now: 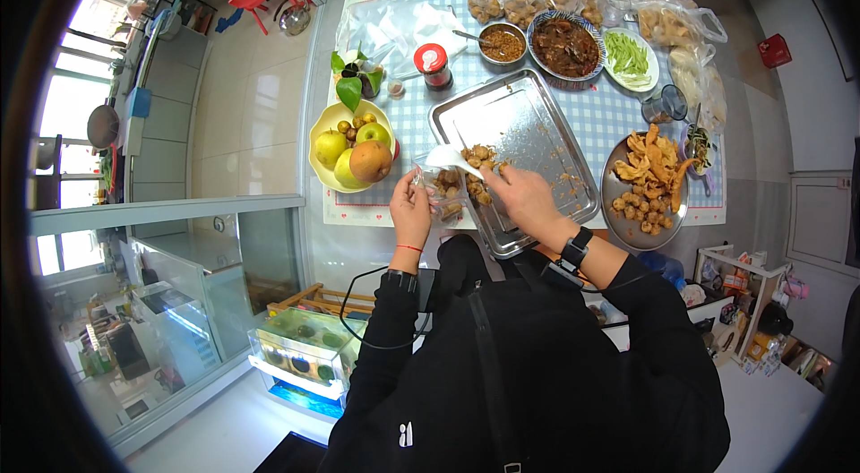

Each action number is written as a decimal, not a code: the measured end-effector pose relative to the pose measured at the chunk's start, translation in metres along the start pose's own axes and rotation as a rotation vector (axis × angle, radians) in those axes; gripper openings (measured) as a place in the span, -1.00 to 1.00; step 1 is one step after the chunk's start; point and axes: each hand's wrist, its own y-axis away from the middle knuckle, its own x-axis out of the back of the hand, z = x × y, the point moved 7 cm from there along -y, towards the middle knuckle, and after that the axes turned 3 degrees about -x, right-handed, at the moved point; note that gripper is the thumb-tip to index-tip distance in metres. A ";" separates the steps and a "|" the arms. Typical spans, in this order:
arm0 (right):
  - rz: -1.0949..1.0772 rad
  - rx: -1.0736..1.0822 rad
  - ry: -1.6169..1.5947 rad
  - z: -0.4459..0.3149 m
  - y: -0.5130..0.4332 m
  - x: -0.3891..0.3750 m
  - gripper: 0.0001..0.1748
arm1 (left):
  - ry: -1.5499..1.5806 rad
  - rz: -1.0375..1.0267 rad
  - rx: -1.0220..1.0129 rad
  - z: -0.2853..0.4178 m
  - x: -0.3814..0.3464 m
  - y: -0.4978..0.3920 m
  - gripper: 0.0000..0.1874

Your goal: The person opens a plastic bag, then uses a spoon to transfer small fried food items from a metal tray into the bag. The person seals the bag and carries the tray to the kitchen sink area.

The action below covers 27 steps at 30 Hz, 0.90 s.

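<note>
My left hand (pixel 410 204) grips the edge of a clear plastic bag (pixel 449 205), which has several brown fried balls inside. In my right hand (pixel 527 201) is a white spoon (pixel 447 157), its bowl end above the bag's mouth. Fried balls (pixel 478 157) lie piled along the left side of a metal tray (pixel 531 130), right beside the bag, and my right fingers reach over them. Brown crumbs are scattered on the tray's right part. Part of the pile is hidden behind my right hand.
Left of the tray stand a yellow fruit bowl (pixel 321 167) and a red-lidded jar (pixel 431 63). Behind it are a bowl of crumbly food (pixel 502 43), a stew bowl (pixel 566 46) and a plate of green shreds (pixel 630 60). A round plate (pixel 621 224) holds fried food at right.
</note>
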 end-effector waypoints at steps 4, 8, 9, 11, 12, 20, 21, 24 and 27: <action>0.066 -0.190 -0.096 0.040 0.004 0.004 -0.65 | 0.010 -0.018 0.006 -0.001 -0.001 0.001 -0.65; -0.020 -0.375 -0.052 0.076 0.004 -0.014 -0.77 | 0.016 -0.029 0.012 -0.002 -0.002 0.001 -0.66; -0.089 -0.437 -0.009 0.082 0.006 -0.021 -0.78 | 0.022 -0.033 0.026 -0.003 -0.002 0.001 -0.66; -0.150 -0.471 -0.070 0.080 0.008 -0.032 -0.78 | 0.016 -0.031 0.015 -0.002 -0.001 0.000 -0.66; -0.196 -0.510 -0.091 0.079 0.010 -0.038 -0.77 | 0.018 -0.028 0.038 -0.004 -0.001 0.000 -0.65; -0.285 -0.525 -0.280 0.075 0.006 -0.064 -0.74 | 0.028 -0.028 0.016 -0.002 -0.002 0.001 -0.66; -0.286 -0.541 -0.328 0.078 0.007 -0.066 -0.73 | 0.031 -0.027 0.033 -0.003 -0.002 0.001 -0.66; -0.222 -0.546 -0.364 0.084 0.012 -0.064 -0.73 | 0.024 -0.027 0.026 -0.003 -0.003 0.001 -0.66; -0.324 -0.457 -0.298 0.078 0.026 -0.069 -0.72 | 0.047 -0.030 0.027 -0.003 -0.004 0.001 -0.66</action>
